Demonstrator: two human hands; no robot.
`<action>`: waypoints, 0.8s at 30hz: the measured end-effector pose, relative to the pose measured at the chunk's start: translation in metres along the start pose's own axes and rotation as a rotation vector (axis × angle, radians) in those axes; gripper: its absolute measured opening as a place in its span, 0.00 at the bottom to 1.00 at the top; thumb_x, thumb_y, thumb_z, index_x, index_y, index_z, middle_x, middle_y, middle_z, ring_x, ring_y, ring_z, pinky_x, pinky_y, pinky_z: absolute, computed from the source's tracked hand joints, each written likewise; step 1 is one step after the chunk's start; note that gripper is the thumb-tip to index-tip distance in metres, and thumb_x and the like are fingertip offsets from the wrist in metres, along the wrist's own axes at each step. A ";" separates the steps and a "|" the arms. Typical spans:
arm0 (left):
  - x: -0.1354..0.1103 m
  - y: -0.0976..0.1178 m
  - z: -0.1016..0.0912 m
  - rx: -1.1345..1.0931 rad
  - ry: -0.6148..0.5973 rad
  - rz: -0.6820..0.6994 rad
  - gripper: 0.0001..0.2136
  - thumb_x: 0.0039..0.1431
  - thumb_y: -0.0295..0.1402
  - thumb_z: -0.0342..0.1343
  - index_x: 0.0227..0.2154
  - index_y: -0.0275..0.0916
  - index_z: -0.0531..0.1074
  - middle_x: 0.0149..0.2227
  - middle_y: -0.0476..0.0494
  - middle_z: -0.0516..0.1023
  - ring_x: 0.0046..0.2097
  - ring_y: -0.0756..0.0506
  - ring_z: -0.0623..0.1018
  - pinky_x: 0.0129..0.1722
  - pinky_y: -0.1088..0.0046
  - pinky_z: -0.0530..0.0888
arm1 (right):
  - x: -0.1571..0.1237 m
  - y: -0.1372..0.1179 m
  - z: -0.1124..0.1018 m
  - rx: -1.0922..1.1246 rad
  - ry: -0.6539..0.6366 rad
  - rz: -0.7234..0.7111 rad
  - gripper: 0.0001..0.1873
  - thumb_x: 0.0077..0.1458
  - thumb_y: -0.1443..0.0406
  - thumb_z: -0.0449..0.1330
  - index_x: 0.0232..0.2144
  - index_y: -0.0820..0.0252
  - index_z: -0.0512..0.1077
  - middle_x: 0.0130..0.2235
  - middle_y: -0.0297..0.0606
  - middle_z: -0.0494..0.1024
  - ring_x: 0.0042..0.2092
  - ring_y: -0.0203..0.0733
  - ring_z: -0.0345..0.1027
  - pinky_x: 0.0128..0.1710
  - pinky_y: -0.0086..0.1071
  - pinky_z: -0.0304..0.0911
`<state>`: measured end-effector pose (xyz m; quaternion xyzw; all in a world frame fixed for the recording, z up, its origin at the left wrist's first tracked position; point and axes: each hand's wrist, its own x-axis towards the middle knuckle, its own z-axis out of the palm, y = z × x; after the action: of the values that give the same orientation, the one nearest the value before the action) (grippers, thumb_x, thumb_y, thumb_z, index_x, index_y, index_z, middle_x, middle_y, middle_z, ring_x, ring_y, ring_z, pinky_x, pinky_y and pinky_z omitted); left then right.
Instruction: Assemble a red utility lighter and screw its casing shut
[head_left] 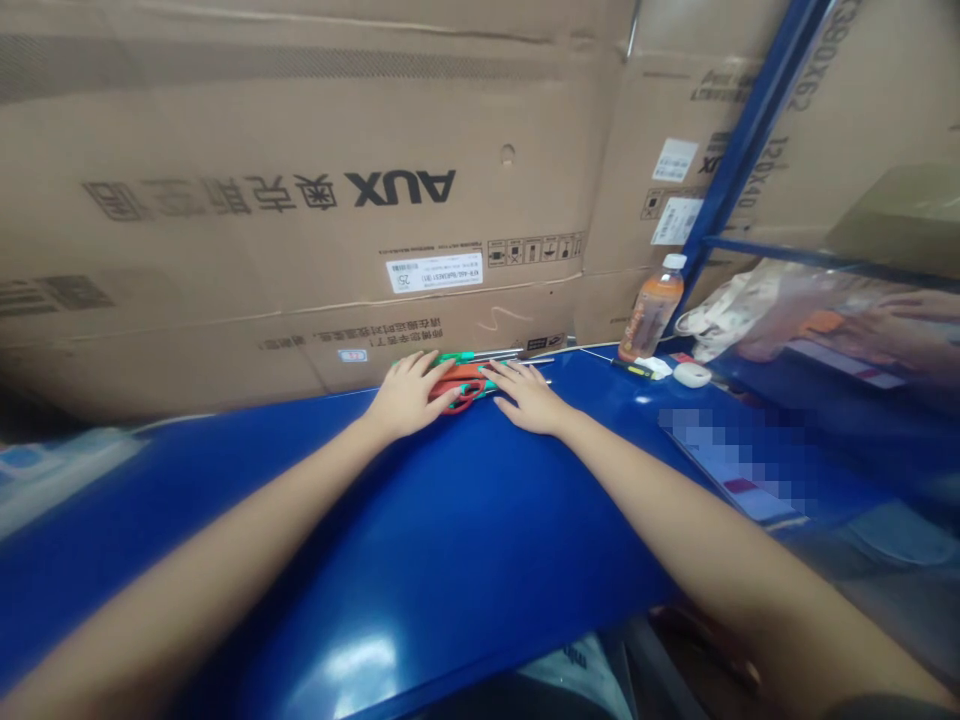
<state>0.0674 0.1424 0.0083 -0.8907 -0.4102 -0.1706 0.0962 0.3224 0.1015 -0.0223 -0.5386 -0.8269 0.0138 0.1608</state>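
My left hand (409, 395) lies flat on the blue table (450, 530), fingers spread, their tips resting on a bunch of tools with red and green handles (463, 380) at the table's far edge. My right hand (529, 397) lies flat and spread beside it, its fingertips touching the same tools from the right. Thin metal shafts (517, 355) stick out of the tool bunch toward the right. Neither hand grips anything.
Large cardboard boxes (300, 190) stand right behind the table. A bottle of orange drink (651, 310) stands at the back right, with a roll of white tape (691, 375) and small items near it. A blue metal post (750, 130) and plastic bags (787, 310) are on the right.
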 end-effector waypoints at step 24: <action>-0.046 0.026 -0.014 -0.199 -0.096 -0.015 0.31 0.70 0.54 0.44 0.69 0.44 0.57 0.70 0.38 0.60 0.70 0.33 0.61 0.67 0.47 0.59 | -0.012 -0.026 -0.026 -0.023 0.058 -0.160 0.24 0.59 0.60 0.56 0.57 0.60 0.69 0.60 0.49 0.70 0.59 0.52 0.63 0.58 0.45 0.59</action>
<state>0.0566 0.0892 0.0026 -0.8999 -0.4021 -0.1685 -0.0136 0.3109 0.0761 0.0041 -0.4729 -0.8623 -0.0241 0.1793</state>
